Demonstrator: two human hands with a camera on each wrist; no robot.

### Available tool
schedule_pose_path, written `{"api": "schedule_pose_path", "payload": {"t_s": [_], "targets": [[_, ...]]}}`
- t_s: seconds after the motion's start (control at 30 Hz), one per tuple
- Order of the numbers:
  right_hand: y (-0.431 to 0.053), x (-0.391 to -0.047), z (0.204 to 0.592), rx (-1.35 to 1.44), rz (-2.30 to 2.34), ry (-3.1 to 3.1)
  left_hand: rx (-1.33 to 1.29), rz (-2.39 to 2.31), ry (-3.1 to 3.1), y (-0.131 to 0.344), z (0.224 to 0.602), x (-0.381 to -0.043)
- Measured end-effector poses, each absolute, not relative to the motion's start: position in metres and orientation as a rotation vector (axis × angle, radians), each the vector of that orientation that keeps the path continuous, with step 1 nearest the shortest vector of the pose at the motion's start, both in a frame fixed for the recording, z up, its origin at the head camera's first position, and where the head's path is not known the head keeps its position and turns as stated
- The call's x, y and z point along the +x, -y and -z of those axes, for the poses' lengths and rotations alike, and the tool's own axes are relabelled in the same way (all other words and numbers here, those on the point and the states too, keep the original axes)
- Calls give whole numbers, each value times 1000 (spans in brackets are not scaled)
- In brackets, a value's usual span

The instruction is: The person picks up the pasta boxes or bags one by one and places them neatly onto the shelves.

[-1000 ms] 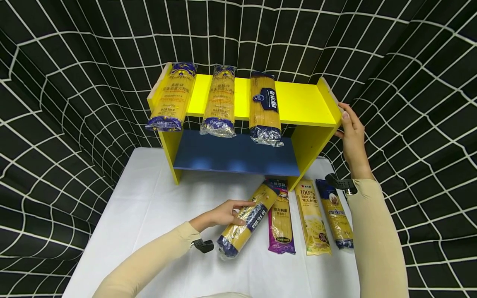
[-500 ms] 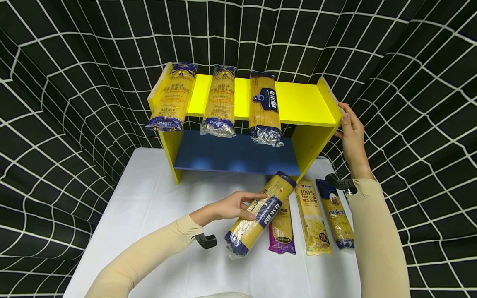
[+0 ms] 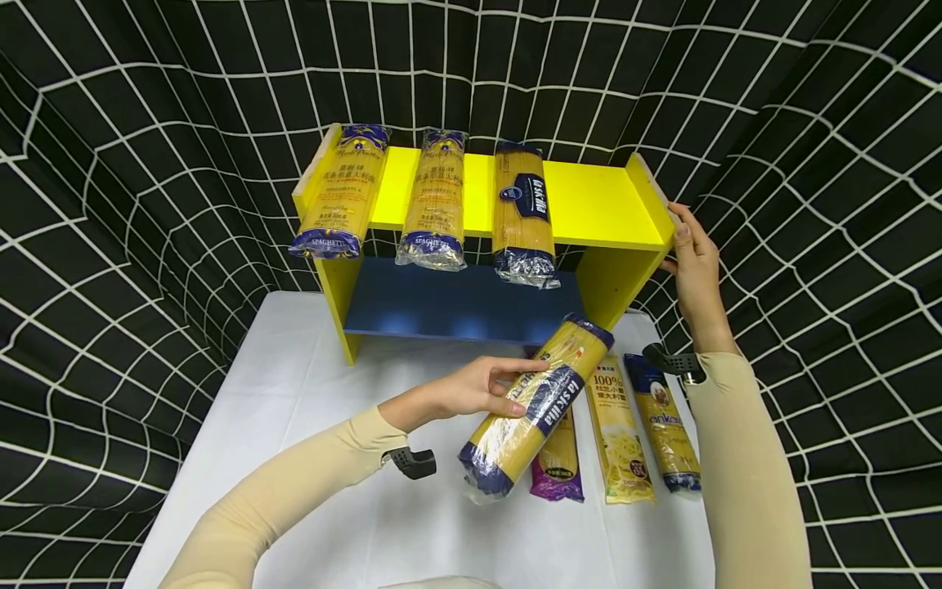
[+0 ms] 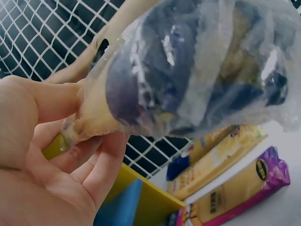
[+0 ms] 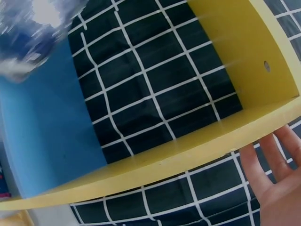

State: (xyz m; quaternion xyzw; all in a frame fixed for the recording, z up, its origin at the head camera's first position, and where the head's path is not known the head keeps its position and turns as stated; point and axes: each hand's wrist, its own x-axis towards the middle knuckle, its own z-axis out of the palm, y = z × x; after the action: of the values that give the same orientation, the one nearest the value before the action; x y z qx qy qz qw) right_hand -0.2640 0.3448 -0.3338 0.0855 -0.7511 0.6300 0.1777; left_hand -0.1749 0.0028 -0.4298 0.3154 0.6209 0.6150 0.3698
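Note:
My left hand (image 3: 482, 387) grips a pack of La Sicilia spaghetti (image 3: 540, 401) around its middle, thumb on the near face. The pack is tilted, its upper end toward the right, raised over a purple-ended pasta pack (image 3: 557, 476) that it partly covers. In the left wrist view the pack's blue crinkled end (image 4: 188, 70) fills the upper part, close to the camera. My right hand (image 3: 697, 270) holds the right side panel of a yellow shelf (image 3: 589, 200) near its top edge. In the right wrist view, fingers (image 5: 256, 167) touch that panel from outside.
Three spaghetti packs lie on the top board: a left one (image 3: 342, 192), a middle one (image 3: 436, 200) and a La Sicilia one (image 3: 524, 213). Below is a blue board (image 3: 456, 303). A cream pasta pack (image 3: 620, 433) and a blue-ended pack (image 3: 666, 425) lie on the white table (image 3: 294, 458).
My left hand has lifted the spaghetti pack and carried it right and toward the shelf, so it covers more of the purple-ended pack. My right hand has stayed on the panel.

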Motion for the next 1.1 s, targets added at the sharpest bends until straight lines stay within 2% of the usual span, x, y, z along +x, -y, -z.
{"api": "schedule_pose_path", "payload": {"t_s": [1.1], "targets": [[-343, -264, 335, 209, -1780, 2117, 677, -1699, -1598, -26, 331, -158]]}}
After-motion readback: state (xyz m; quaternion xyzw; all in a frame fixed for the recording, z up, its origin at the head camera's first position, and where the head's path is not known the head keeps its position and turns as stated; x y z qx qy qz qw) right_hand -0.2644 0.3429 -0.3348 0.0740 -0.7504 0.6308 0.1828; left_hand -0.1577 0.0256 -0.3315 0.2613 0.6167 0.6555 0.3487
